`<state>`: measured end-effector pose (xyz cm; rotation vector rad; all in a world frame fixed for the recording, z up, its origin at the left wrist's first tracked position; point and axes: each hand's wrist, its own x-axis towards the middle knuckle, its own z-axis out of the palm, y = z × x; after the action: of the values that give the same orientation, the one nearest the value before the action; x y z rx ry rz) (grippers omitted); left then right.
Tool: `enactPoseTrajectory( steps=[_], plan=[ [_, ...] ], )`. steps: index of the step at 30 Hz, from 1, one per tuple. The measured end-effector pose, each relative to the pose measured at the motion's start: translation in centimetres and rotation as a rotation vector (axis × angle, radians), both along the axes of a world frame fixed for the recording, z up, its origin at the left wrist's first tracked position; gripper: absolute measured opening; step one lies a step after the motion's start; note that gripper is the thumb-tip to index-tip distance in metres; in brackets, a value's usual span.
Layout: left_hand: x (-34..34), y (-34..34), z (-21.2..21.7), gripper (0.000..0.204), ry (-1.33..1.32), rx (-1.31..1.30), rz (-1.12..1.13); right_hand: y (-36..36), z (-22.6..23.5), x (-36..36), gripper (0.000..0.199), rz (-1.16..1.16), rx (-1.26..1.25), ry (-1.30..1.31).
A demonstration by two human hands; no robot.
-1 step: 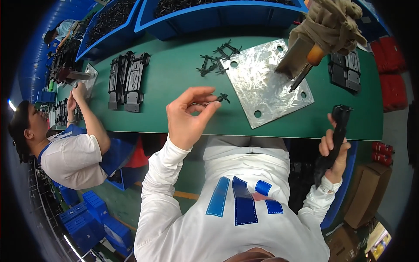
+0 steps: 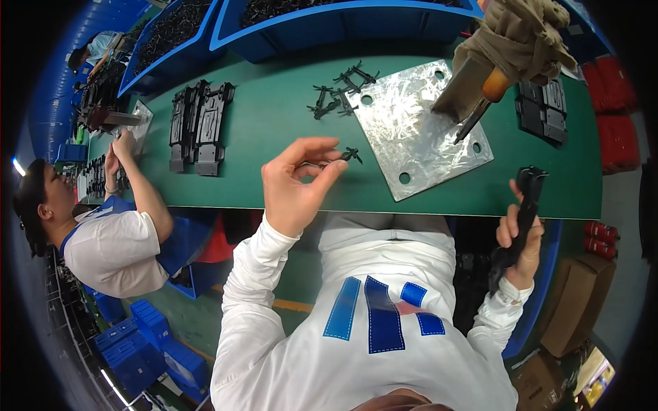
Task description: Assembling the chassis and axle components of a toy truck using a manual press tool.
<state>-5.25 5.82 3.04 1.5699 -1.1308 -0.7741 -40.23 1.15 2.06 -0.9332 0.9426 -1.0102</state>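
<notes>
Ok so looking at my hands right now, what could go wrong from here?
1. The left hand pinches a small black clip only at the fingertips; it could slip and drop onto the green table.
2. The right hand holds a long black part beyond the table edge; if dropped, it likely falls to the floor.
3. Loose clips lie beside the metal plate and could get knocked about.

Small black clip [image 2: 351,154] pinched at fingertips just above green surface [image 2: 274,123]; long black plastic part [image 2: 522,212] held upright, off surface edge.
</notes>
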Motion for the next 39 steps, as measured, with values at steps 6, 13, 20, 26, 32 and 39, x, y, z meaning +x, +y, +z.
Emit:
enactPoseTrajectory(
  steps=[6, 13, 20, 26, 32, 39],
  plan=[
    [-0.4, 0.5, -0.6, 0.027, -0.059, -0.044, -0.067, 2.5, -2.1, 1.6, 0.092, 0.07, 0.144, -0.096],
    [-0.6, -0.7, -2.9, 0.028, -0.706, -0.301, -0.009, 2.8, -1.8, 3.9, 0.066, 0.201, 0.173, -0.105],
    [0.4, -0.2, -4.9, 0.027, -0.932, -0.327, -0.123, 2.8, -1.6, 4.9, 0.045, 0.293, 0.094, 0.003],
    [1.6, 0.0, -4.8, 0.018, -0.693, -0.287, -0.077, 2.6, -0.9, 6.8, 0.045, 0.483, 0.219, -0.049],
    [0.5, -0.7, -5.1, 0.023, -0.7, -0.019, 0.112, 3.4, -1.1, 10.2, 0.053, 0.398, 0.091, -0.081],
    [0.8, -0.2, -3.4, 0.019, -0.23, 0.021, 0.127, 3.3, -1.6, 11.3, 0.061, 0.393, 0.181, -0.254]
  ],
)
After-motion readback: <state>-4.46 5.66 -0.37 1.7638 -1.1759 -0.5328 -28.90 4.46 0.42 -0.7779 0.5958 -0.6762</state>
